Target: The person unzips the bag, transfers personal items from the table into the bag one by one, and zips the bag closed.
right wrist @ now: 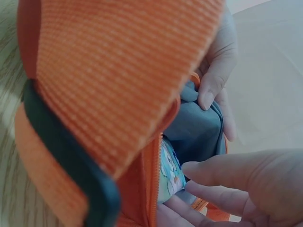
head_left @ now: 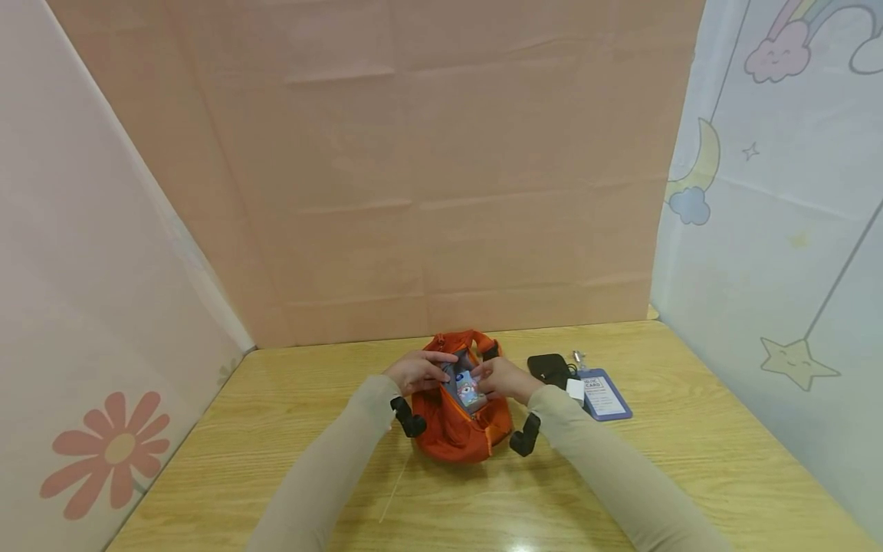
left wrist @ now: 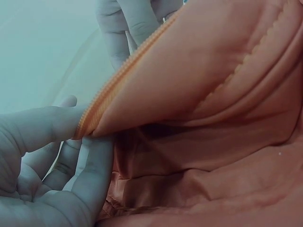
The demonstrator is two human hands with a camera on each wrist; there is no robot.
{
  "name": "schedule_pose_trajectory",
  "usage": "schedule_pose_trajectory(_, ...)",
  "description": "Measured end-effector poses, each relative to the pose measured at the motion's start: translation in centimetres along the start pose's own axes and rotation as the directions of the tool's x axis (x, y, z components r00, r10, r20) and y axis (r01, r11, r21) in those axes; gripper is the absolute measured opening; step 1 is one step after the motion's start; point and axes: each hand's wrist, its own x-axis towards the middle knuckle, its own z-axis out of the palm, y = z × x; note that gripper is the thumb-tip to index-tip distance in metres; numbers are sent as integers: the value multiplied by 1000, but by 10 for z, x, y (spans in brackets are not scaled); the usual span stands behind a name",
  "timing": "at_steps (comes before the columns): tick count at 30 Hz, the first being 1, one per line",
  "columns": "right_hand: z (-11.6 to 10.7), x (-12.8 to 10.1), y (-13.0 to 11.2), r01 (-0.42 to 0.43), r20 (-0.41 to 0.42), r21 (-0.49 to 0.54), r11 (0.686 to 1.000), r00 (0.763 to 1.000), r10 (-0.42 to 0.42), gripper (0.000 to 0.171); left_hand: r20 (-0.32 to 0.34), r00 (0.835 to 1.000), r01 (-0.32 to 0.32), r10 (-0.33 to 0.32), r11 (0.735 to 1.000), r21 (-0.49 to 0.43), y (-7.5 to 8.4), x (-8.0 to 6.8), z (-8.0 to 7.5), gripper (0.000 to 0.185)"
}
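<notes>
1. Orange bag [head_left: 461, 429] — the landmark. It sits on the wooden worktop [head_left: 276, 429] near the person's edge, its zipped mouth pulled open and facing up; a webbing strap with a dark buckle rises at its far side.
2. Left hand [head_left: 417, 372] — at the bag's left rim. In the left wrist view the thumb and fingers [left wrist: 90, 156] pinch the zipper edge [left wrist: 118, 80], holding the mouth apart.
3. Right hand [head_left: 502, 378] — at the bag's right rim, fingers curled round a small printed packet [head_left: 469, 391] with a cartoon picture on it.
4. Packet position — partly inside the bag's mouth, lying against the grey lining [right wrist: 196, 127]; in the right wrist view its lower part [right wrist: 171, 172] is already below the zipper line, its top edge level with the opening.
5. Progress, as judged — the bag is open and the packet is entering it; the packet appears not yet fully seated, and the zipper remains undone.
6. Items right of the bag — a black pouch [head_left: 548, 368] just beside it, then a blue card holder [head_left: 605, 395] with a metal clip, both lying flat on the worktop and untouched.
7. Backdrop beyond the bag — plain pink panels; a patterned sheet stands to the right.
</notes>
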Motion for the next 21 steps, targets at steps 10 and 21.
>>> schedule_pose_trajectory(10, -4, -1, -1, 10, 38, -19, 1000, 999, -9, 35, 14, 1000, -7, 7, 1000, 9, 0, -1, -1, 47)
schedule_pose_trajectory(21, -37, -18, 1, 153, 198, 218, 964, 960, -198, 49, 19, 1000, -19, 19, 1000, -11, 2, -7, -3, 44)
